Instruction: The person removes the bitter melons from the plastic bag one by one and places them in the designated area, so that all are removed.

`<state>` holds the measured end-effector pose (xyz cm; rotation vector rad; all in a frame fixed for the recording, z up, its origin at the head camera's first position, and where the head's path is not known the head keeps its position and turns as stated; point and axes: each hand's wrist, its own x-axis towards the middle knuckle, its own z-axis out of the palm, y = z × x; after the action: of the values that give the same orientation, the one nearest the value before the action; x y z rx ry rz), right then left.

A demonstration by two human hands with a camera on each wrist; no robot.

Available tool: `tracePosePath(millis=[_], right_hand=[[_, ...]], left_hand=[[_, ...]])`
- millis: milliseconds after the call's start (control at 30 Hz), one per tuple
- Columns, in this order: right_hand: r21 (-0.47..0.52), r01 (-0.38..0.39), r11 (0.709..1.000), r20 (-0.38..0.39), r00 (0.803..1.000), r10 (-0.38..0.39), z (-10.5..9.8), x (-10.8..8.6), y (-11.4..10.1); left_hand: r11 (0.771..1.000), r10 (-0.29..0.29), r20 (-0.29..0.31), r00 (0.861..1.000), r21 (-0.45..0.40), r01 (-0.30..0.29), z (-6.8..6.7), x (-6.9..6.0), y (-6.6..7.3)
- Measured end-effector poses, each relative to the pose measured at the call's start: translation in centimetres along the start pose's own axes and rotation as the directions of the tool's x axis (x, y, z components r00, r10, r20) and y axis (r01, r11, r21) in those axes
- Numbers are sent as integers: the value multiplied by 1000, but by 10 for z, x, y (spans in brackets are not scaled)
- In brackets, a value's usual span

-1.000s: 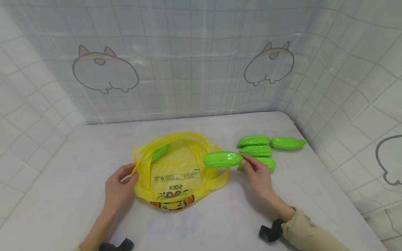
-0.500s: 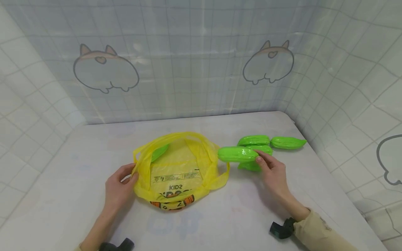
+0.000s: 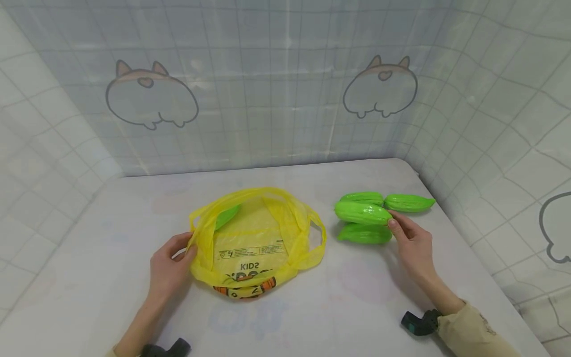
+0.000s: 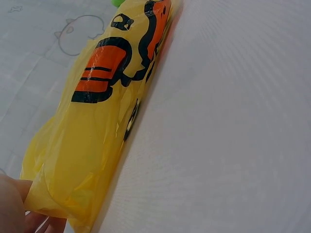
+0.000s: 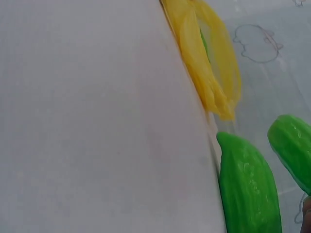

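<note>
In the head view my left hand (image 3: 171, 265) pinches the left rim of a yellow plastic bag (image 3: 250, 238), which lies with its mouth open toward me. Inside, at the back left, part of a green bitter melon (image 3: 226, 218) shows. My right hand (image 3: 411, 243) holds another glossy, ridged bitter melon (image 3: 363, 213) by its right end, between thumb and fingers. It hovers over a group of similar ones: one in front (image 3: 365, 234), one behind (image 3: 362, 198) and one at the far right (image 3: 409, 203). The right wrist view shows the held bitter melon (image 5: 294, 148) apart from the front one (image 5: 248, 189).
A white tabletop (image 3: 303, 317) lies beneath everything. Pale tiled-print sheets (image 3: 267, 99) with animal drawings rise behind it and at both sides. The bag's loose right handle loop (image 3: 318, 235) stands between the bag and the bitter melons.
My right hand has moved right with the bitter melon, away from the bag's right rim to above the group. The left hand has kept its place on the bag.
</note>
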<state>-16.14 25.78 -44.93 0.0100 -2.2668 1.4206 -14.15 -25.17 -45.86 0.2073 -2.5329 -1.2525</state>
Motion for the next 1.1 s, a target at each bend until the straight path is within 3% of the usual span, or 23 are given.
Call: tracePosePath(millis=[933,1100], right_hand=[[-45,-20,999,-42,999,18,-40,19,36],[-56,-63,996,-24,998,62,-49,22,43]], left_hand=[[1000,2,-6,1000,2,-2,0,-2,1],[1000,22,-30,999,1,-22,2,-2,0]])
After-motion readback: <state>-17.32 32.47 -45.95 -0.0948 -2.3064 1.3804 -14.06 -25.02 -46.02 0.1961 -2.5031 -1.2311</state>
